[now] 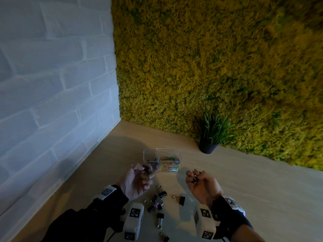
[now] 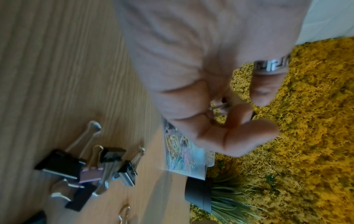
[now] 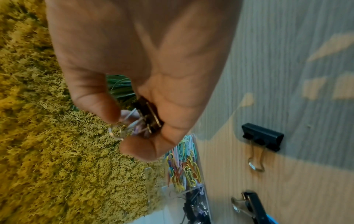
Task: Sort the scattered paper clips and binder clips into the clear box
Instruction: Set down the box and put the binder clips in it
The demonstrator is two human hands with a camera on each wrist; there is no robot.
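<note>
Just beyond both raised hands, a clear plastic two-compartment box (image 1: 162, 160) sat on the pale wood-grain table (image 1: 244, 189). Its compartment nearer the left hand held dark binder clips; the other held colourful paper clips (image 1: 169, 163). The left hand (image 1: 135, 180), wearing a patterned silver ring (image 2: 272, 64), curled its fingers around a small black binder clip with wire handles (image 1: 146, 169), close to the box's near wall. The right hand (image 1: 202, 186) pinched another dark metal binder clip (image 3: 148, 116) between thumb and fingers, off to the box's side. Between the two wrists lay scattered black binder clips (image 1: 157, 203) and one lilac clip (image 2: 90, 174). Farther beyond the right hand stood a potted green grass plant (image 1: 212, 135) against a yellow-green moss wall (image 1: 218, 58).
</note>
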